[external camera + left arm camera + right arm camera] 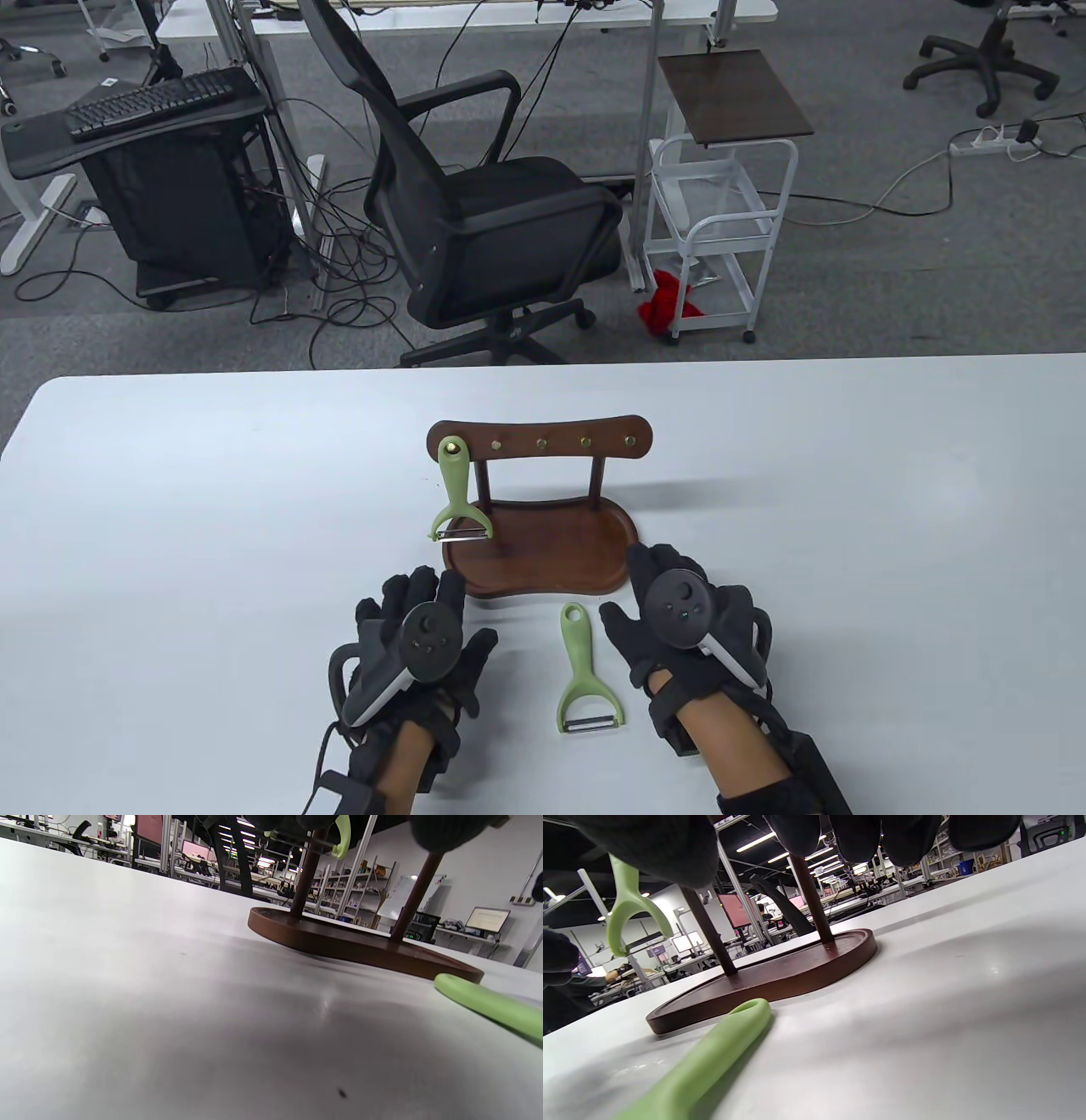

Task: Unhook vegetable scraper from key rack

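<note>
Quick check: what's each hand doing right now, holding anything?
Left hand: open, flat on the table, holding nothing.
Right hand: open, flat on the table, holding nothing.

The plain white table (212, 543) carried a dark brown wooden key rack (543, 509) with small brass-coloured hooks (585, 441). Both plastic vegetable scrapers were pale green with silver blades: one hanging (456, 497), one lying flat (582, 675). The gloves on the left hand (420, 645) and right hand (687, 620) were black, with dark grey trackers.
</note>
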Available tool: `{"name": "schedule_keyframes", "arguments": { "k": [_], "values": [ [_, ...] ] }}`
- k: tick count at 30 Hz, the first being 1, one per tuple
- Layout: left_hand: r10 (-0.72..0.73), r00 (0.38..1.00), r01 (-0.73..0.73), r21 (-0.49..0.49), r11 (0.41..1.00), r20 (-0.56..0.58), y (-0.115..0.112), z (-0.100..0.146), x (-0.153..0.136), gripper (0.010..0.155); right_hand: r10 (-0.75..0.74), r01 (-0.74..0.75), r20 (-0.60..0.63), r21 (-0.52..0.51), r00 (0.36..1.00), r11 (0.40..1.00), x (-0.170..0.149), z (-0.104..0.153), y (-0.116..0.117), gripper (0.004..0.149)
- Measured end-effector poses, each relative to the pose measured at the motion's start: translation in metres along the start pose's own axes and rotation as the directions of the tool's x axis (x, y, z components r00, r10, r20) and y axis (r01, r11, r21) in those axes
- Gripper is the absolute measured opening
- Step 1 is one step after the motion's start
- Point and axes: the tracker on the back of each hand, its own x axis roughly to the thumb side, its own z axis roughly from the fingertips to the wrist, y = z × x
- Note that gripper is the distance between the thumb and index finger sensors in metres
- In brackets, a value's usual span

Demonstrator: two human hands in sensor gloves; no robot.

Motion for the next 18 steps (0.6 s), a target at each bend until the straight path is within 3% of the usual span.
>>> {"name": "schedule_keyframes", "arguments": {
  "k": [8, 14, 18],
  "values": [
    [0.017, 0.996, -0.019, -0.024, 1.0, -0.083, 0.001, -0.005, -0.013, 0.082, -0.013, 0.014, 0.021, -0.017, 1.0, 1.0, 0.006, 0.002, -0.004, 0.074],
    [0.009, 0.991, 0.002, 0.08, 0.997, -0.137, 0.044, -0.024, -0.01, 0.083, -0.02, 0.02, 0.02, -0.001, 1.0, 1.0, 0.006, 0.001, 0.0, 0.074],
    [-0.014, 0.985, 0.037, 0.131, 0.991, -0.17, 0.06, -0.039, -0.001, 0.084, -0.013, 0.013, 0.015, 0.004, 1.0, 1.0, 0.005, 0.001, 0.0, 0.074]
  ]
}}
